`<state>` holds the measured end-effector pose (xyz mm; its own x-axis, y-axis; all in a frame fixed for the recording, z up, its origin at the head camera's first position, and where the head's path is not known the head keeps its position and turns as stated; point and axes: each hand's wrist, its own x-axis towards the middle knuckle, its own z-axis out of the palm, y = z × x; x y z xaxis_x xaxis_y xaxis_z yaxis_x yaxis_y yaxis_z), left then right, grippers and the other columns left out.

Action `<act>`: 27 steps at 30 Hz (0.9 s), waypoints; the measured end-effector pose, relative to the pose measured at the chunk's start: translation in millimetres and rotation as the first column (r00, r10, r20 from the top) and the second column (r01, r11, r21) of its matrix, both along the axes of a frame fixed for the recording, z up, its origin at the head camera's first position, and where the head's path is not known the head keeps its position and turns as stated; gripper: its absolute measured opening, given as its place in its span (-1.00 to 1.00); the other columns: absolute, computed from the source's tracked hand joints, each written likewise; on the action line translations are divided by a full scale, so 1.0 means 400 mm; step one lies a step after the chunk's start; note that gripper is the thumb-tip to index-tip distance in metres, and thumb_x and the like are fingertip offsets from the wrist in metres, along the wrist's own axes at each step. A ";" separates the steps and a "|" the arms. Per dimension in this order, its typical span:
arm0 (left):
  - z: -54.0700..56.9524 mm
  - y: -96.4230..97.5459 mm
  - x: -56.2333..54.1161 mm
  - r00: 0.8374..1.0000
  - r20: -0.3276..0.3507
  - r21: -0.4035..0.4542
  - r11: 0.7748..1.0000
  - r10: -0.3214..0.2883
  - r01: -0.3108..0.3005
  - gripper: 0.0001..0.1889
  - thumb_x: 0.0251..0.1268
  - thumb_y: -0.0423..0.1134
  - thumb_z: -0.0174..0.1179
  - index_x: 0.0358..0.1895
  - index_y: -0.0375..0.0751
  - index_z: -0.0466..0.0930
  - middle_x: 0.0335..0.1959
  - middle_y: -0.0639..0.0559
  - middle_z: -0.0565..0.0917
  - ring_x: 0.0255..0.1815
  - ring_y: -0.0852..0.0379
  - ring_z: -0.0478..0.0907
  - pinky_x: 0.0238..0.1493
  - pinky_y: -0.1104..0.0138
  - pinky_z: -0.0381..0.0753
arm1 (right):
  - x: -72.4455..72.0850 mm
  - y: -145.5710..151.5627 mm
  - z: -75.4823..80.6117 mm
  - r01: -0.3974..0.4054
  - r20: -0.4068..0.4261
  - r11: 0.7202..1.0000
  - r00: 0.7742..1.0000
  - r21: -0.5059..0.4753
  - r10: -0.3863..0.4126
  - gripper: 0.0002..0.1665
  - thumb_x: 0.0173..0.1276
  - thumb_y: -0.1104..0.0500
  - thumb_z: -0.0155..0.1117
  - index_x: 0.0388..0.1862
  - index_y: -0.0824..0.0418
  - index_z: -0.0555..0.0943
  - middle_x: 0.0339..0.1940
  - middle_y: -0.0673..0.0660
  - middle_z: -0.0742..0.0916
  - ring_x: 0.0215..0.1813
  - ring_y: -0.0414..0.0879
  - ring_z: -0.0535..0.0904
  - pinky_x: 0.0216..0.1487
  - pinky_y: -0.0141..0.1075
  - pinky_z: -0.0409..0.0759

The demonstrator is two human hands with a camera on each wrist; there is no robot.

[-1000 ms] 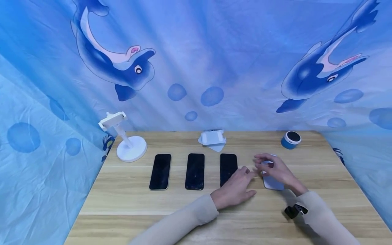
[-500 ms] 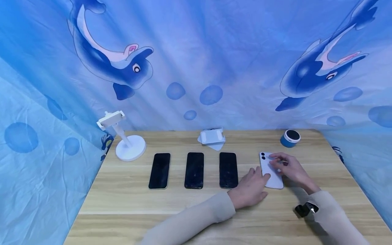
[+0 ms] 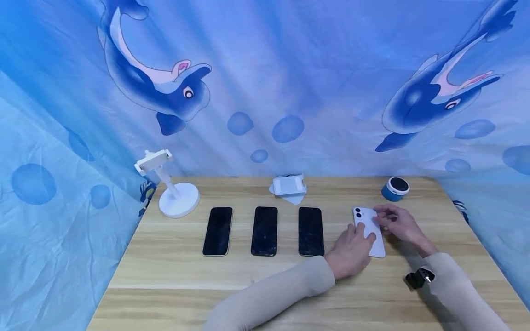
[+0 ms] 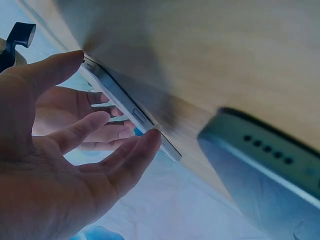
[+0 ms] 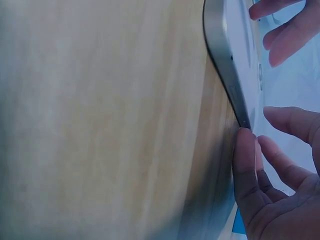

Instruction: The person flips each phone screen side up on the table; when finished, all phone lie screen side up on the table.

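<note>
A white smartphone (image 3: 376, 247) lies face down on the table at the right, its two camera lenses at the far left corner. My left hand (image 3: 351, 250) reaches over its near left part, fingers spread and bent. In the left wrist view a fingertip (image 4: 152, 136) meets the phone's side edge by a button, and the thumb (image 4: 70, 62) is at its end. My right hand (image 3: 399, 225) is at the far right edge; in the right wrist view one digit (image 5: 245, 142) touches that edge while the other fingers are loosely bent above.
Three black-screened phones lie in a row: left (image 3: 217, 231), middle (image 3: 264, 231) and right (image 3: 311, 231). A white phone stand (image 3: 179, 202) is at the back left. A white folded holder (image 3: 289, 186) and a blue round speaker (image 3: 395, 189) stand along the back edge, before a blue curtain (image 3: 331, 92).
My left hand has moved right, off the third black phone and onto the white phone. The right hand has shifted right from the phone's back to its right edge. The phone has hardly moved.
</note>
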<state>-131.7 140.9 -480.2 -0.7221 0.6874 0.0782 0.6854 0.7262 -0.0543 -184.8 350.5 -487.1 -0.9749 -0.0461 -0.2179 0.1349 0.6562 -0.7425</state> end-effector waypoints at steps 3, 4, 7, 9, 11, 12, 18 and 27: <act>0.001 0.016 -0.001 1.000 0.001 -0.012 1.000 0.012 -0.012 -0.44 0.34 0.22 0.33 0.34 0.18 0.53 0.15 0.06 0.53 0.01 0.16 0.48 -0.12 0.45 0.54 | -0.004 0.006 -0.003 -0.002 0.006 1.000 1.000 0.015 0.002 -0.37 0.58 0.07 0.25 0.46 0.40 0.42 0.16 0.42 0.58 -0.03 0.03 0.61 -0.23 -0.32 0.73; 0.002 0.022 -0.001 1.000 -0.002 -0.020 1.000 0.019 -0.019 -0.45 0.34 0.23 0.32 0.33 0.19 0.54 0.14 0.06 0.54 0.01 0.16 0.49 -0.11 0.45 0.55 | -0.006 0.007 -0.003 -0.001 0.011 1.000 1.000 0.019 0.000 -0.36 0.58 0.05 0.25 0.47 0.39 0.41 0.18 0.41 0.58 -0.02 0.04 0.60 -0.22 -0.33 0.73; 0.001 0.039 0.000 0.999 0.001 -0.035 0.998 0.052 -0.052 -0.47 0.33 0.27 0.30 0.30 0.22 0.56 0.13 0.08 0.55 0.02 0.15 0.50 -0.06 0.43 0.54 | -0.012 0.009 -0.004 -0.008 0.020 1.000 1.000 0.024 0.007 -0.33 0.58 0.04 0.24 0.50 0.39 0.39 0.19 0.41 0.58 0.01 0.06 0.59 -0.22 -0.33 0.72; 0.001 0.052 0.002 0.997 0.004 -0.048 0.996 0.075 -0.075 -0.47 0.33 0.31 0.29 0.28 0.23 0.58 0.13 0.10 0.56 0.03 0.15 0.51 0.01 0.40 0.52 | -0.016 0.008 -0.004 -0.010 0.022 1.000 1.000 0.026 0.010 -0.32 0.58 0.04 0.25 0.51 0.38 0.39 0.18 0.40 0.59 0.00 0.05 0.59 -0.23 -0.34 0.71; 0.000 0.066 0.002 0.995 0.007 -0.058 0.994 0.095 -0.094 -0.49 0.32 0.34 0.27 0.24 0.25 0.60 0.11 0.12 0.56 0.02 0.15 0.51 0.06 0.37 0.50 | -0.018 0.008 -0.004 -0.010 0.020 0.999 1.000 0.030 0.010 -0.33 0.57 0.04 0.26 0.50 0.37 0.41 0.17 0.38 0.60 -0.01 0.04 0.59 -0.24 -0.34 0.70; 0.001 0.073 0.003 0.995 0.009 -0.061 0.993 0.103 -0.102 -0.50 0.33 0.35 0.26 0.21 0.25 0.61 0.10 0.13 0.57 0.02 0.15 0.52 0.07 0.35 0.50 | -0.019 0.007 -0.004 -0.010 0.018 0.999 1.000 0.034 0.010 -0.33 0.57 0.04 0.26 0.49 0.37 0.42 0.16 0.38 0.60 -0.02 0.02 0.58 -0.24 -0.35 0.69; 0.004 0.104 0.010 0.986 0.056 -0.094 0.984 0.158 -0.152 -0.46 0.33 0.41 0.22 0.23 0.24 0.62 0.19 0.10 0.57 0.14 0.13 0.53 0.21 0.27 0.54 | -0.019 0.005 -0.005 0.003 0.018 0.998 1.000 0.064 -0.004 -0.34 0.54 -0.01 0.29 0.44 0.36 0.47 0.13 0.34 0.63 -0.07 -0.03 0.58 -0.26 -0.36 0.63; 0.005 0.131 0.017 0.986 0.014 -0.163 0.973 0.167 -0.163 -0.44 0.37 0.42 0.15 0.28 0.26 0.60 0.32 0.06 0.59 0.33 0.11 0.50 0.30 0.16 0.56 | -0.013 0.003 0.006 -0.009 0.011 0.991 1.000 0.132 0.008 -0.30 0.50 -0.10 0.32 0.43 0.30 0.49 0.17 0.34 0.64 0.02 0.09 0.59 -0.22 -0.35 0.54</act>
<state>-124.9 193.1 -478.0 -0.8269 0.5605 -0.0448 0.5597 0.8127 -0.1620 -189.9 351.8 -484.7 -0.9723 -0.0245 -0.2323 0.1360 0.7493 -0.6481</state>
